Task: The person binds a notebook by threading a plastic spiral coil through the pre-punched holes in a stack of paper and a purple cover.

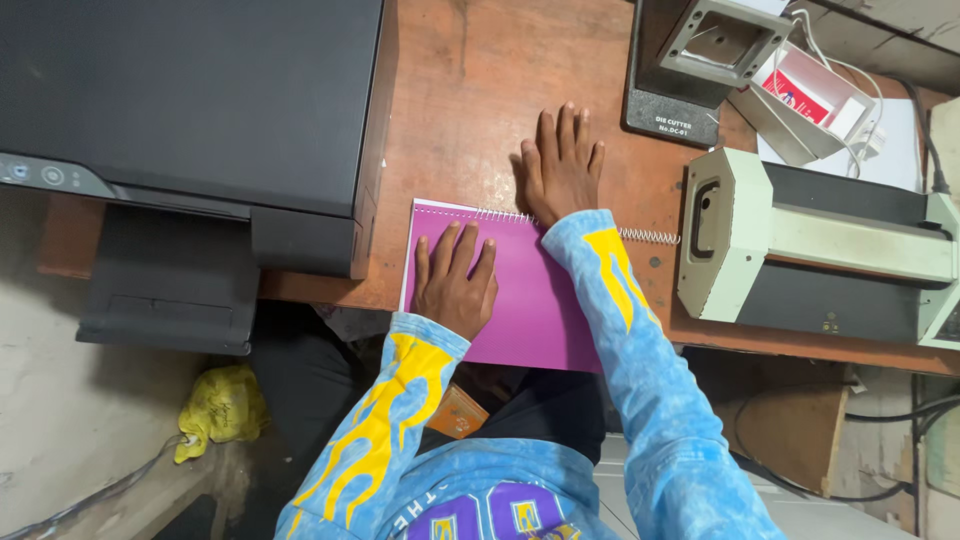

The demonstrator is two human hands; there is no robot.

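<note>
Purple-covered booklet (535, 300) lies flat at near edge of brown wooden table (460, 90), white spiral coil (640, 236) along its far edge, sticking out right. Left hand (455, 280) rests flat on cover, fingers spread, gripping nothing. Right hand (560, 165) flat on table just beyond coil. Black printer (190, 100) left, pale laminator (820, 245) right.

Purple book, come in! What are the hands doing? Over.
Left hand flat on purple book. Right hand flat on table, by spiral coil. Nothing blocking.

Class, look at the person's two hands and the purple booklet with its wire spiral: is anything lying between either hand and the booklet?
Nothing visible: the left hand lies flat on the purple booklet, and the right hand rests on the table beside its wire spiral.
</note>
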